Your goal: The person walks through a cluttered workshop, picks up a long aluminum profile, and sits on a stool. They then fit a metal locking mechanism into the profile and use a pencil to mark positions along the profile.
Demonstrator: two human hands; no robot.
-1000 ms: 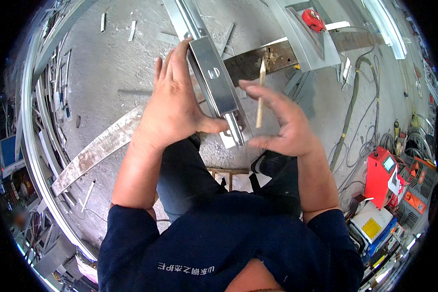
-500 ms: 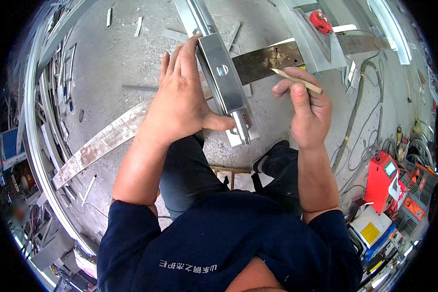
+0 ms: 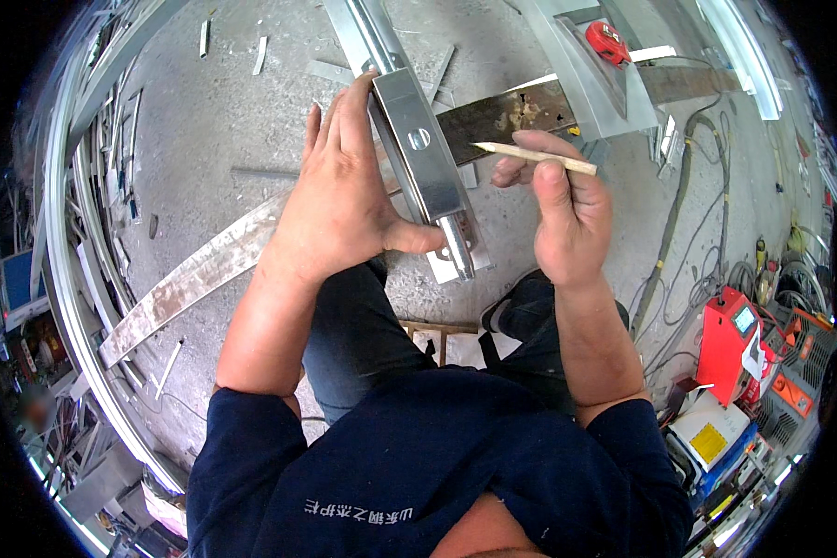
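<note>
My left hand (image 3: 338, 200) spans the left side of a shiny rectangular metal sleeve (image 3: 420, 139) with a round hole in its upper face. Its fingertips press near the far end and its thumb reaches the near end, gripping it. A round metal rod (image 3: 457, 248) sticks out of the sleeve's near end. Under these runs a flat metal profile (image 3: 348, 28), leading away from me. To the right, my right hand (image 3: 572, 216) pinches a short, pointed beige pencil (image 3: 537, 156) between thumb and fingers. The pencil's tip points left toward the sleeve, apart from it.
A rusty flat steel bar (image 3: 200, 265) crosses beneath the work. At the far right a red tape measure (image 3: 607, 43) lies on a grey metal frame (image 3: 567, 56). Long metal profiles (image 3: 60, 214) line the left. Cables (image 3: 671, 232) and a red machine (image 3: 727, 335) occupy the right.
My right hand has moved left with the pencil, bringing its tip nearer the sleeve. My left hand keeps its hold on the sleeve.
</note>
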